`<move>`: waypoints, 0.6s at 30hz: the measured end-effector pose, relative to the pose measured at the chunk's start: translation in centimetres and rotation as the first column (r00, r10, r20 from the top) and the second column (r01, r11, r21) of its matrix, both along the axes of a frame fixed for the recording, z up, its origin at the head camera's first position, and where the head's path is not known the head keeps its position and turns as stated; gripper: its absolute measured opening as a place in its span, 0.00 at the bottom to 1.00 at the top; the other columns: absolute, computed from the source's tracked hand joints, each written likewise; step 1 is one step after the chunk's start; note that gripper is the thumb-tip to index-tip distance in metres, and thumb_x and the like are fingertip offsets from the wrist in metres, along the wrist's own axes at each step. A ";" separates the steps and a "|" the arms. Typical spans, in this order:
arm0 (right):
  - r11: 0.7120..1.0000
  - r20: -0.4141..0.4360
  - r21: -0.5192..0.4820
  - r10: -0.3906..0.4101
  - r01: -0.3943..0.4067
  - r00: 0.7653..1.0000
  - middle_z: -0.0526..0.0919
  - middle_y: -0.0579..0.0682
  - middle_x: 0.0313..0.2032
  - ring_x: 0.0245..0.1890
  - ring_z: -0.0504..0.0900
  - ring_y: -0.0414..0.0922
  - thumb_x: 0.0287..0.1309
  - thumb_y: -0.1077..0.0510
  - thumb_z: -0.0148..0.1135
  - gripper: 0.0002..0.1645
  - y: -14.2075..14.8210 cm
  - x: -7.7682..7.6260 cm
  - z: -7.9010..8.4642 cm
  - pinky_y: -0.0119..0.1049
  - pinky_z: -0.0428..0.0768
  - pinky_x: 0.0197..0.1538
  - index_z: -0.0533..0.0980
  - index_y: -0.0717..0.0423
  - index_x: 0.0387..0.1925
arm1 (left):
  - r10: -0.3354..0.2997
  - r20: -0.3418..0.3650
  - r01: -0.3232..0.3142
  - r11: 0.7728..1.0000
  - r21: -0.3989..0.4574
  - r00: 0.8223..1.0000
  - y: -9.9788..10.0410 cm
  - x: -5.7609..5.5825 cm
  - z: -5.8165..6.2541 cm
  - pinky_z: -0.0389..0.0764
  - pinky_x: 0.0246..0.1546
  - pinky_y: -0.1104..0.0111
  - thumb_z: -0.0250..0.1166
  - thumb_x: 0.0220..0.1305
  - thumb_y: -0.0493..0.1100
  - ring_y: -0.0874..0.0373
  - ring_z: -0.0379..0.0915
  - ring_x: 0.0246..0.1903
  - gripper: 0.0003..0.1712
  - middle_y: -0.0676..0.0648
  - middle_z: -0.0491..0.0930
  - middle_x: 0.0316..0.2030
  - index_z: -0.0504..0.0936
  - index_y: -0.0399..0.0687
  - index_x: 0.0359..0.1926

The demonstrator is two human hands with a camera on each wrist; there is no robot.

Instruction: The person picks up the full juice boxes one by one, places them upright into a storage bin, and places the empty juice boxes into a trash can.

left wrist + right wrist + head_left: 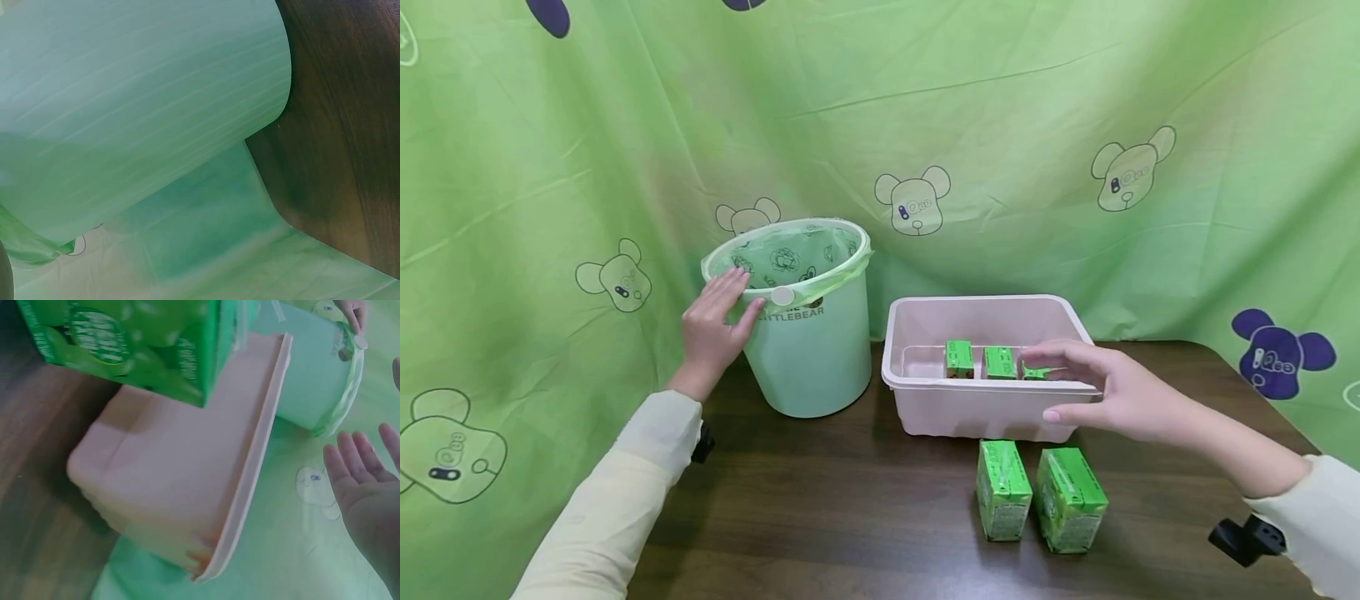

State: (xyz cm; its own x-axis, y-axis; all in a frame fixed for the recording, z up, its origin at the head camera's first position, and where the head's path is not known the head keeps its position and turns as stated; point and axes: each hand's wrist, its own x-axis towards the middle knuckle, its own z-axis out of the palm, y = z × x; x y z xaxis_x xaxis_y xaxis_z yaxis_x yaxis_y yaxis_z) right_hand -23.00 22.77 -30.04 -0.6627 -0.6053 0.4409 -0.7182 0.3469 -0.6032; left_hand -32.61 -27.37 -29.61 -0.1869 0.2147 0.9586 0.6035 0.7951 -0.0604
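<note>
My left hand [715, 325] rests on the near left rim of a mint-green bin [812, 358] lined with a patterned bag. Over the right front edge of a pale pink plastic basin [977, 410] hovers my right hand [1112, 387], fingers parted and nothing between them. Inside the basin stand green drink cartons, among them one at the left [958, 358] and one in the middle [999, 362]; another is partly hidden by the right hand. Two more green cartons, a left one [1003, 490] and a right one [1070, 500], stand upright on the table before the basin.
The dark wooden table [820, 500] carries everything. A green curtain [1000, 100] with bear prints hangs behind it and along the left side. The bin stands left of the basin, with a narrow gap between them. Each wrist wears a black camera mount.
</note>
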 end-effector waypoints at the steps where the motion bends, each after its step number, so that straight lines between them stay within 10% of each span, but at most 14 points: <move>1: 1.000 0.007 0.004 0.000 0.000 1.000 0.77 0.44 0.58 0.56 0.77 0.37 0.52 0.67 0.71 0.37 0.3 0.1 -0.2 0.25 0.75 0.55 0.70 0.55 0.63 | -0.004 0.000 0.004 1.000 0.002 1.000 0.0 0.0 0.0 0.72 0.60 0.55 0.62 0.66 0.55 0.42 0.77 0.53 0.27 0.36 0.81 0.50 0.83 0.33 0.49; 18: 0.985 0.137 0.031 0.166 -0.172 0.977 0.74 0.54 0.62 0.56 0.77 0.41 0.49 0.69 0.70 0.41 3.4 0.3 -3.8 0.32 0.76 0.55 0.67 0.58 0.66 | -0.010 0.009 0.010 1.000 0.005 1.000 0.0 -0.1 -0.1 0.73 0.59 0.51 0.61 0.66 0.55 0.38 0.77 0.52 0.27 0.36 0.80 0.50 0.82 0.34 0.51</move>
